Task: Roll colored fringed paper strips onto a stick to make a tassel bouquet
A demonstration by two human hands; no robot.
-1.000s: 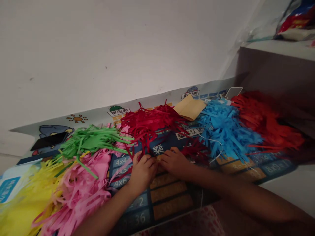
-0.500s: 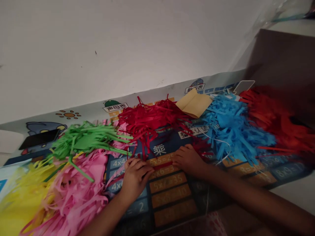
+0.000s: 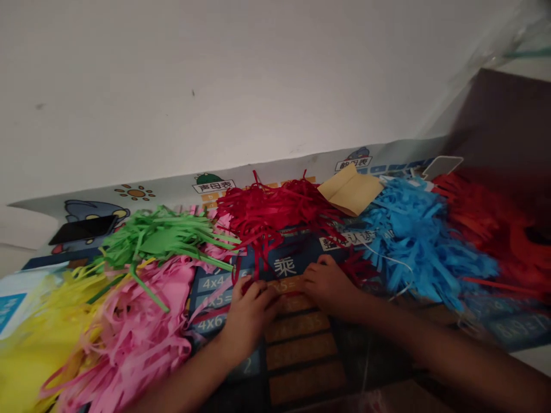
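A thin red strip (image 3: 291, 293) runs between my two hands, low over the printed mat. My left hand (image 3: 253, 307) is closed on its left end with the fingers bent. Opposite it, my right hand (image 3: 329, 287) grips the other end, fingertips pressed down. Just beyond them lies a heap of dark red paper strips (image 3: 279, 209), a few strands trailing toward my left hand. Pink strips (image 3: 138, 332) spread out left of my left hand, below a bunch of green strips (image 3: 159, 235). Blue strips (image 3: 426, 246) are piled to the right of my right hand.
The mat (image 3: 301, 376) bears multiplication tables and meets a pale wall. Yellow strips (image 3: 38, 338) and a black phone (image 3: 84, 229) are at the left. A folded tan paper (image 3: 350, 189) rests between the red and blue heaps. Orange-red strips (image 3: 495, 235) lie far right, by a dark panel.
The view has shifted, so most things appear slightly further right. My hands have drawn closer together, and less of the red strip shows between them.
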